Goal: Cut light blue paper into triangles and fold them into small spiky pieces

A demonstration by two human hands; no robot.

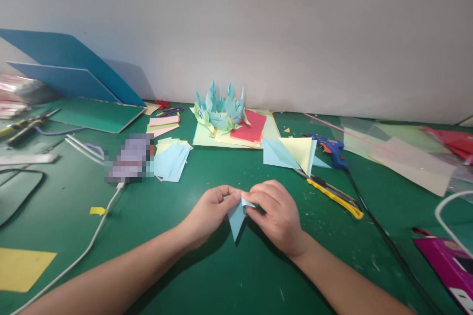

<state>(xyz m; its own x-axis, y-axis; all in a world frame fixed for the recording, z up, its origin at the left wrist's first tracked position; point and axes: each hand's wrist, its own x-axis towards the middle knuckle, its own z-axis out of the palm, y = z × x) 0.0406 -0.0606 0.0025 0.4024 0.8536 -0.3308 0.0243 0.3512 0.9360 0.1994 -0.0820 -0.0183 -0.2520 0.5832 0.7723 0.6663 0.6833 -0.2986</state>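
Observation:
Between my two hands is a small folded piece of light blue paper (235, 219), its pointed end hanging down toward me. My left hand (212, 211) pinches its left side between thumb and fingers. The fingers of my right hand (275, 211) grip its upper right part, where a small flap turns outward. Both hands are close together above the green table, fingertips nearly touching. Beyond them stands a crown-like ring of folded blue and green paper (219, 108) on pale sheets beside a red paper square (249, 126).
Right of my hands lie a yellow box cutter (334, 198), a blue glue gun (332, 149) with its black cord, and folded blue and yellow paper (290, 152). Leftward are stacked blue slips (172, 162), a blurred phone (131, 157) on a white cable (98, 236), and pliers (27, 128).

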